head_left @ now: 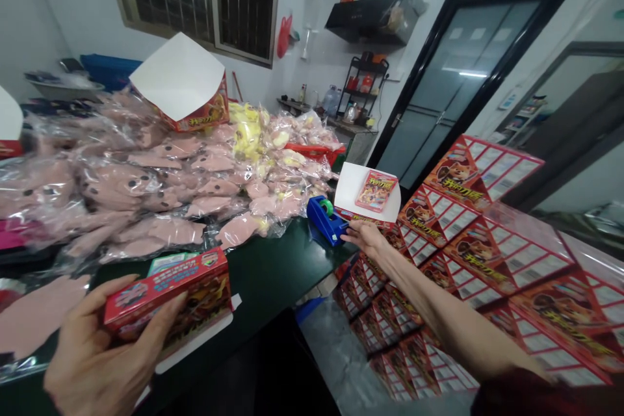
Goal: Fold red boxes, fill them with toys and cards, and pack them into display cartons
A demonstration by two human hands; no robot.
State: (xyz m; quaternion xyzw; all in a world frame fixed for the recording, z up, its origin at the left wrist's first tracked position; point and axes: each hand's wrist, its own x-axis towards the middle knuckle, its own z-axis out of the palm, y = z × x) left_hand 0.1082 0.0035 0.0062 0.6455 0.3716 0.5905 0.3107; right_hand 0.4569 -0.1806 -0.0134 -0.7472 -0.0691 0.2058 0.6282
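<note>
My left hand [104, 351] is wrapped round a red printed box [170, 292] at the lower left, thumb on its side and fingers behind. A white flap sticks out along the box's lower edge. My right hand [368, 237] reaches out to the blue tape dispenser [327, 220], which carries a roll of green tape [326, 207]. Its fingertips are pinched together at the dispenser's front end; whatever lies between them is too small to make out. Just behind that hand, a small red packet [376, 190] lies on the white flap of an open carton [347, 188].
Pink plush pieces in clear bags [127, 182] are heaped over the dark green table [273, 273], with yellow ones [247, 130] among them. A carton with a raised white flap [179, 78] stands in the heap. Stacked red display boxes [507, 253] fill the right side.
</note>
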